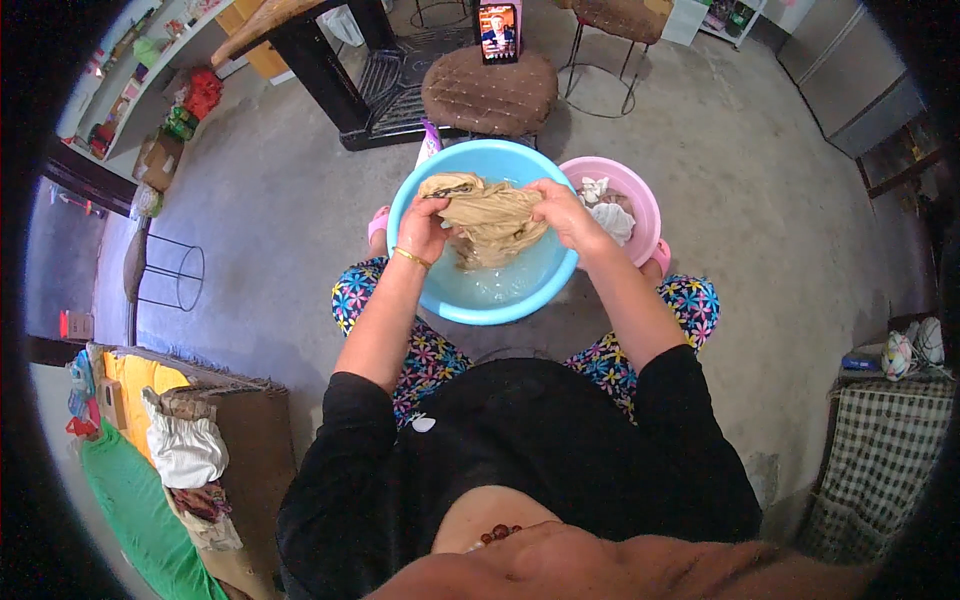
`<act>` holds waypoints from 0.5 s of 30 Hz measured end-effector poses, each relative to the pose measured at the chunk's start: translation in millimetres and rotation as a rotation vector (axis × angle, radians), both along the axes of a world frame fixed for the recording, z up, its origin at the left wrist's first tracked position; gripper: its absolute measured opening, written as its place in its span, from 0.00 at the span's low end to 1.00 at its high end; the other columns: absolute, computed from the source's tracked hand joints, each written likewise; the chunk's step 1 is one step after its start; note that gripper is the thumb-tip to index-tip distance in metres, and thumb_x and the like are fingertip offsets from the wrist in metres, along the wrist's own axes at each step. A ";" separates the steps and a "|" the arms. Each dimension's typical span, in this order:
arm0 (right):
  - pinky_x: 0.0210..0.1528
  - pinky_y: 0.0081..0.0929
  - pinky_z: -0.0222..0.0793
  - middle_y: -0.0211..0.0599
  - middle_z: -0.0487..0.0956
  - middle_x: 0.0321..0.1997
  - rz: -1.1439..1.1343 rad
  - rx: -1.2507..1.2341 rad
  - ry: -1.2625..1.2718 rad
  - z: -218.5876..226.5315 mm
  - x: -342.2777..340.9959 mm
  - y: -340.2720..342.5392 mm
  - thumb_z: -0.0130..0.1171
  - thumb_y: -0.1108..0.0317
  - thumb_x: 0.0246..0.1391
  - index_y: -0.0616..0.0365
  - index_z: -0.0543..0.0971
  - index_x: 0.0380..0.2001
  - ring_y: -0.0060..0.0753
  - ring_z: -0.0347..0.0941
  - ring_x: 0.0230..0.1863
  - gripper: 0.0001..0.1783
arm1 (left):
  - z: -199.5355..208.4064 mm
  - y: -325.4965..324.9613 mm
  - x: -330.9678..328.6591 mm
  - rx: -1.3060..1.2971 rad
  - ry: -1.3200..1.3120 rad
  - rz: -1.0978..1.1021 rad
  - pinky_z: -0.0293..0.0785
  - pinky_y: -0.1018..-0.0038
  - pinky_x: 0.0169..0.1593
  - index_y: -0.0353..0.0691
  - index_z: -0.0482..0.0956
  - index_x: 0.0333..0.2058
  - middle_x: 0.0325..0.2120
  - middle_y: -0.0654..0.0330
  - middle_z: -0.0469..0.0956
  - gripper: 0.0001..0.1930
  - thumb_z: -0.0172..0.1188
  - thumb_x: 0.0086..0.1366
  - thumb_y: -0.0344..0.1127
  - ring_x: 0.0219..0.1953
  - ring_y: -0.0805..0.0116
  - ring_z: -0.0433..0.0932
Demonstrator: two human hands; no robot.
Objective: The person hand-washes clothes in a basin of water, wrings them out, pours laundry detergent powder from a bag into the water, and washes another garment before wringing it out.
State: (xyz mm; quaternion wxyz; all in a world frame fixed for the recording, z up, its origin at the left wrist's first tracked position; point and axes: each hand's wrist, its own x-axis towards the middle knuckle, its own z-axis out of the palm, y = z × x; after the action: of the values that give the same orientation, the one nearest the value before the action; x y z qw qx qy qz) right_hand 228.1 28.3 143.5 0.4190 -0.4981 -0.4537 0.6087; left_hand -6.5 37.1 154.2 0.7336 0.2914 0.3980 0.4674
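A wet tan garment [492,225] is stretched between my hands over a light blue basin [548,290] of cloudy water. My left hand [424,232], with a gold bracelet at the wrist, grips its left side near a dark-edged fold. On the other side, my right hand [566,212] pinches the upper right part of the cloth. The lower end of the garment hangs down to the water. A pink basin [648,205] with white and brownish cloths [612,220] in it stands just right of the blue one.
Beyond the basins, a phone [498,34] stands on a brown padded stool [490,92]. A dark-framed table [330,80] is at the far left, with a wire-legged stool [175,272] nearer. Clothes lie over a sofa [240,420] at lower left. A checked cloth [885,450] covers something at right.
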 end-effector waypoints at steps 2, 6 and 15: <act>0.36 0.20 0.64 0.37 0.73 0.35 0.024 0.049 0.045 22.0 5.0 1.4 0.43 0.86 0.33 0.66 0.71 0.39 0.28 0.68 0.36 0.23 | 2.9 1.8 -4.7 -0.012 0.011 0.019 0.67 0.57 0.43 0.44 0.68 0.44 0.40 0.60 0.72 0.16 0.49 0.55 0.32 0.43 0.63 0.70; 0.38 0.20 0.65 0.37 0.72 0.36 0.023 0.022 0.067 46.6 11.2 5.9 0.42 0.85 0.36 0.64 0.70 0.38 0.26 0.68 0.36 0.21 | -1.9 5.2 -10.2 -0.029 0.143 0.068 0.66 0.59 0.44 0.44 0.68 0.44 0.40 0.61 0.72 0.16 0.53 0.56 0.35 0.44 0.66 0.69; 0.46 0.30 0.67 0.45 0.71 0.40 0.111 -0.024 0.477 79.9 4.1 5.4 0.41 0.84 0.38 0.64 0.68 0.40 0.36 0.69 0.43 0.20 | 3.2 12.9 -11.5 -0.025 0.257 0.168 0.70 0.76 0.37 0.40 0.72 0.39 0.33 0.63 0.76 0.13 0.55 0.56 0.38 0.34 0.70 0.75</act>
State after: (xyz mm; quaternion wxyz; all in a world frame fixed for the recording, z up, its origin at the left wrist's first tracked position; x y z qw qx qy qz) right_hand 232.2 33.7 223.4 0.4743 -0.3193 -0.3613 0.7366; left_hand -18.0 50.0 157.3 0.6384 0.3055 0.5174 0.4810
